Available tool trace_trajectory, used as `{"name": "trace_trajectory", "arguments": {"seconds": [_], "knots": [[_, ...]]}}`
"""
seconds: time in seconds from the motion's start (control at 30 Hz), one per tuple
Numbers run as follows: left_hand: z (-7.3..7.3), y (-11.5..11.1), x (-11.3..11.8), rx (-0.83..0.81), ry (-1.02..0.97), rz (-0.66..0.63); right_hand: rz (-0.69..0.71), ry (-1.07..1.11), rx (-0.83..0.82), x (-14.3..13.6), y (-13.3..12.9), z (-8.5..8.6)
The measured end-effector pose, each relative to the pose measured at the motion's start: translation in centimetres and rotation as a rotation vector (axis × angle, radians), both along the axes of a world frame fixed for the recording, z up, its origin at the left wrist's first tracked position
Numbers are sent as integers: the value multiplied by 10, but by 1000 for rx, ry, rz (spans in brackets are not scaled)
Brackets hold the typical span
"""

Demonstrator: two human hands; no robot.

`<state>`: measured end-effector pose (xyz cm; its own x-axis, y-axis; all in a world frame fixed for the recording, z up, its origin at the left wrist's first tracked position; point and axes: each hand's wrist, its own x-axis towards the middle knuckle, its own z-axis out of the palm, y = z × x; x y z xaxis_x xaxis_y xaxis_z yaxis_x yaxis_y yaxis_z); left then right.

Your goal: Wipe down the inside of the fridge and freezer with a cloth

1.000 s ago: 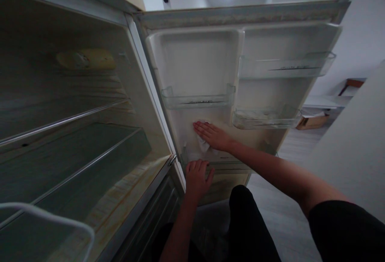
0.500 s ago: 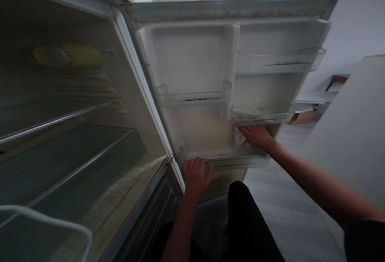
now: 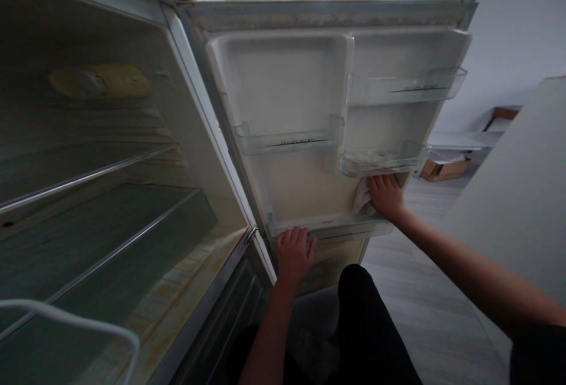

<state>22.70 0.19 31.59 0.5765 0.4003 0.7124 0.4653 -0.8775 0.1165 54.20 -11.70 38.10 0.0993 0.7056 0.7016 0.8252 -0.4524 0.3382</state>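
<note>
My right hand (image 3: 387, 197) presses a crumpled white cloth (image 3: 362, 196) against the inner face of the open fridge door (image 3: 292, 190), just below the right middle door shelf (image 3: 380, 164). Part of the cloth is hidden under my fingers. My left hand (image 3: 295, 254) has its fingers hooked over the rim of the clear bottom door shelf (image 3: 340, 230), near the hinge side, with the thumb apart. Brownish marks show along the door's top edge and lower part.
To the left stands the open fridge compartment (image 3: 194, 220) with glass shelves (image 3: 124, 243) and brown stains. A white cable (image 3: 84, 324) crosses its front. My knee (image 3: 356, 285) is below the door. A cardboard box (image 3: 444, 170) and a white panel (image 3: 522, 208) are at right.
My right hand has shifted right with the cloth. The door's free edge has swung slightly inward, to the left. My left hand has moved slightly right and stays on the bottom shelf.
</note>
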Motion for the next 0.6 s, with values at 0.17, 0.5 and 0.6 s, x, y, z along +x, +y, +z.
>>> {"name": "trace_trajectory", "arguments": {"seconds": [0.17,0.5,0.6], "knots": [[1,-2,1,-4,-6,-3,514,-202,-355,20,8,14],[0,-1,6,4,-7,15,781,-185,-233,-79,128,14],[0,-2,5,9,9,20,806,-95,-183,-127,164,20]]}}
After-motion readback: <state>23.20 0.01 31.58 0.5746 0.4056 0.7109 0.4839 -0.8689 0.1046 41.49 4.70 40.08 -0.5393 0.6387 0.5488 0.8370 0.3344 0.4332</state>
